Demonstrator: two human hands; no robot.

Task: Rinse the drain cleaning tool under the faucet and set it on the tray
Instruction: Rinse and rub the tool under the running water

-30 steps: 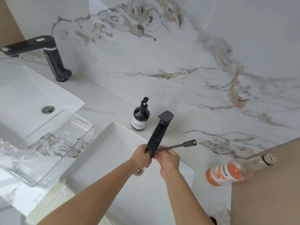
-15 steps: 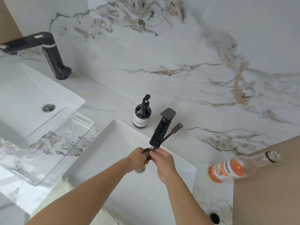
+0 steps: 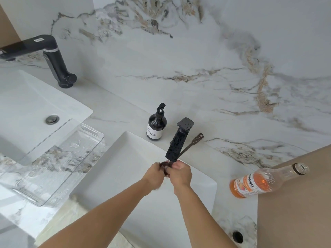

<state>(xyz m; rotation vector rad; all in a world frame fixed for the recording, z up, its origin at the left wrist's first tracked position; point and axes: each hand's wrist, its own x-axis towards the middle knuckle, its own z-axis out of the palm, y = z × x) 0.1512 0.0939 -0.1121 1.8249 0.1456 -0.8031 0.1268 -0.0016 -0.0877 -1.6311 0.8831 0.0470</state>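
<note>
The drain cleaning tool [image 3: 192, 142] is a thin dark strip with a perforated flat end that sticks up to the right behind the black faucet [image 3: 179, 140]. My right hand [image 3: 180, 173] grips its lower part under the spout, over the white sink [image 3: 125, 158]. My left hand [image 3: 155, 175] is closed on a dark brownish clump at the tool's lower end, touching my right hand. No water stream is visible. The clear plastic tray [image 3: 89, 133] sits to the left, between the two basins.
A dark soap pump bottle [image 3: 157, 125] stands behind the sink. An orange drink bottle [image 3: 258, 181] lies on the counter at the right, by a tan panel. A second black faucet [image 3: 53, 58] and a basin with a drain plug [image 3: 52, 119] are at the left.
The tool's free end swung from pointing right to pointing up and back behind the faucet. Both hands closed together under the spout, and the dark clump now shows between them.
</note>
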